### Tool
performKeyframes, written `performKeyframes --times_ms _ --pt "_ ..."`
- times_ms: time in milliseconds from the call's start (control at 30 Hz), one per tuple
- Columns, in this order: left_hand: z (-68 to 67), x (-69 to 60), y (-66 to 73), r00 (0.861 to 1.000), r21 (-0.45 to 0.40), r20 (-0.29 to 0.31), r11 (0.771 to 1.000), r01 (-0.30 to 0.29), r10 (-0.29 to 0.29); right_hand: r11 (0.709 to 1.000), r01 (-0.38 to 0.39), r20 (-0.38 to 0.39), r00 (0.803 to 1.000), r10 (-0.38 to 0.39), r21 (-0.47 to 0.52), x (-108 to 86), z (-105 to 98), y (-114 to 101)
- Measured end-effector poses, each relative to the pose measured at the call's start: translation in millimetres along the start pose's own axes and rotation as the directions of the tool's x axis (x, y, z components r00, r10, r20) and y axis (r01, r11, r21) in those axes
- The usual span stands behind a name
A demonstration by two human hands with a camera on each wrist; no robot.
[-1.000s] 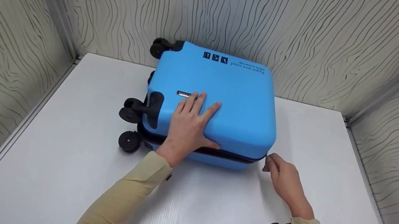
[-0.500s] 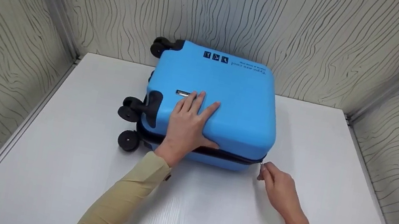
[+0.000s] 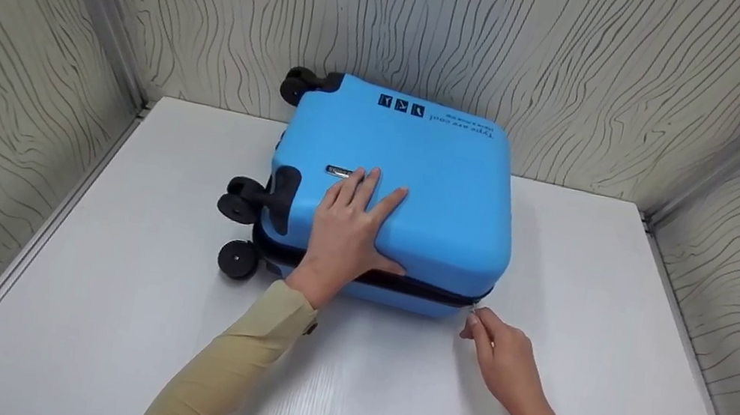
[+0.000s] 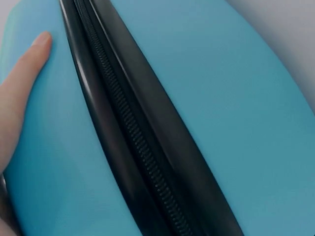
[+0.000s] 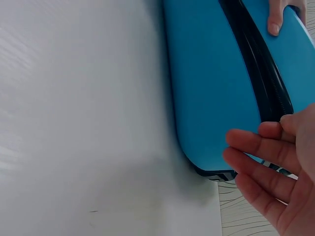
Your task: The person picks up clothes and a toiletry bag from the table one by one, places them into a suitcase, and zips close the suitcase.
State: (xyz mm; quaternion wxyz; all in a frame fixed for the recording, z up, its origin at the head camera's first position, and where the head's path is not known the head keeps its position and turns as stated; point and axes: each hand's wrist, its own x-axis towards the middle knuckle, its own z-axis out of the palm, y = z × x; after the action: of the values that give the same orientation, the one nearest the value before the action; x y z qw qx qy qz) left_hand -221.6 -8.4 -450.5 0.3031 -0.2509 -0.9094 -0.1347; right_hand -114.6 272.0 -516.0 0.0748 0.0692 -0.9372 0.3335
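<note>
A blue hard-shell suitcase [image 3: 418, 193] lies flat with its wheels to the left. A zipper [image 4: 130, 120] runs between black trim strips around its side. My left hand [image 3: 343, 241] rests spread on the top shell, its thumb [image 4: 29, 69] against the side above the zipper. At the near right corner, my right hand [image 3: 504, 353] pinches a small metal zipper pull [image 3: 474, 307] between thumb and index finger. In the right wrist view, the fingers of the right hand [image 5: 275, 157] hide most of the pull, and the other fingers are loosely bent.
Black caster wheels [image 3: 237, 259] stick out at the suitcase's left end. Beneath it is a white table [image 3: 336, 399]. A wood-grain patterned panel [image 3: 411, 17] stands close behind, with similar panels on both sides.
My right hand has moved left and toward me around the suitcase's near right corner, with the zipper pull in its fingers. The left hand stays on the top; the suitcase has barely shifted.
</note>
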Motion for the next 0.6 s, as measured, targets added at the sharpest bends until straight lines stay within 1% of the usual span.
performKeyframes --times_ms 100,167,300,500,600 --pt "0.5 0.8 1.0 1.000 0.005 -0.003 1.000 -0.002 0.002 1.000 0.022 -0.017 1.000 -0.022 0.003 -0.7 4.2 -3.2" --pt "1.0 1.2 1.4 1.000 0.015 -0.010 1.000 -0.003 0.003 0.999 0.050 -0.025 0.998 -0.050 0.004 -0.3 8.5 -6.7" --pt "1.5 1.8 1.6 1.000 0.022 -0.021 1.000 -0.010 0.010 0.995 0.098 -0.022 0.995 -0.098 0.013 2.3 17.9 -16.2" --pt "0.1 1.2 1.6 1.000 0.001 -0.016 1.000 -0.001 0.001 0.989 0.147 0.022 0.989 -0.147 0.009 9.7 28.9 -30.4" --pt "-0.5 0.9 2.3 1.000 0.001 -0.012 1.000 0.000 0.000 0.988 0.153 0.053 0.987 -0.154 0.028 13.2 33.9 -37.8"
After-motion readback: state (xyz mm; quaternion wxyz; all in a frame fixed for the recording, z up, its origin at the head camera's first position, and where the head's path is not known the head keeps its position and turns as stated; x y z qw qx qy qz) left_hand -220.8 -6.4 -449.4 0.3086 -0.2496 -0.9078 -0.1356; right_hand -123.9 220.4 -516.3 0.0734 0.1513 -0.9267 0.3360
